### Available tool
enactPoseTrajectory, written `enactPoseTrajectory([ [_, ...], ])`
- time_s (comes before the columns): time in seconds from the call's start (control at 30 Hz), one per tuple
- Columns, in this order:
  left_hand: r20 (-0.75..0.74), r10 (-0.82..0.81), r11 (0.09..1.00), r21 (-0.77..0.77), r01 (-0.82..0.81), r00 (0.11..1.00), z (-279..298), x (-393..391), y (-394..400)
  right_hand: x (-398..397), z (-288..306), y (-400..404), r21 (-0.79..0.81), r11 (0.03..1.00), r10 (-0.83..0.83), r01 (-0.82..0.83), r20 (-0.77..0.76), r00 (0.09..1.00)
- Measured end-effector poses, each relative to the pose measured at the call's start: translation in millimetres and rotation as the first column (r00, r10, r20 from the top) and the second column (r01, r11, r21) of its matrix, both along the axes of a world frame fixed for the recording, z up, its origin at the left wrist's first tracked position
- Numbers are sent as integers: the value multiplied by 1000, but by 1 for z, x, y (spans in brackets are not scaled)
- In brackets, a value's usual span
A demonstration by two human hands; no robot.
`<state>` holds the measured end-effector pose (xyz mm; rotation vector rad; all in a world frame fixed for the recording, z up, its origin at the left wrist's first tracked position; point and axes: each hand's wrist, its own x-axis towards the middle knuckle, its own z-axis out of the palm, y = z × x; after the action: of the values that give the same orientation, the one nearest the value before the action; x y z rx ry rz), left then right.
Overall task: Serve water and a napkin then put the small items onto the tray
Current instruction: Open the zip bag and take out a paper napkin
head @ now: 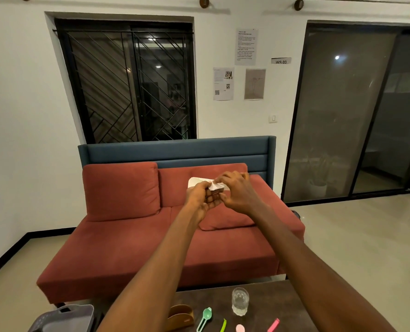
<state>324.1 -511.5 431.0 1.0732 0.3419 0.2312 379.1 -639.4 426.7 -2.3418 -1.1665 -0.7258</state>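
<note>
Both arms are stretched out in front of me, above the sofa. My left hand (200, 198) and my right hand (236, 191) both pinch a white paper napkin (200, 182) held up between them. Down on the dark table (278, 298) stands a glass of water (240, 301). Near the glass lie small items: a green spoon (205, 317), a yellow-green stick (223, 325), a pink round piece (240, 328) and a pink clip (273, 325). A grey tray (65, 318) sits at the table's left end.
A brown wooden napkin holder (181, 316) stands on the table beside the green spoon. A red sofa (127, 248) with cushions faces the table. Behind it are a barred window, papers on the wall and a glass sliding door at the right.
</note>
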Motion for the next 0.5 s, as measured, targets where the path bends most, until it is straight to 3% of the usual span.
enactPoseTrajectory([
  [0.23, -73, -28, 998, 62, 33, 997, 3, -9, 4, 6, -15, 5, -26, 987, -149, 156, 176, 973],
  [0.37, -136, -88, 983, 149, 108, 987, 2, -13, 14, 6, -17, 6, 70, 982, -185, 178, 115, 976],
  [0.4, -122, -15, 970, 239, 44, 992, -3, -13, 15, 8, -17, 5, 81, 981, -183, 177, 75, 980],
  [0.43, -70, 136, 918, 384, -100, 988, -9, -12, 18, 9, -16, 5, 84, 983, -168, 165, 21, 986],
  [0.5, 197, 429, 601, 667, -441, 882, -20, -17, 26, 9, -14, 5, 71, 989, -124, 133, -120, 985],
])
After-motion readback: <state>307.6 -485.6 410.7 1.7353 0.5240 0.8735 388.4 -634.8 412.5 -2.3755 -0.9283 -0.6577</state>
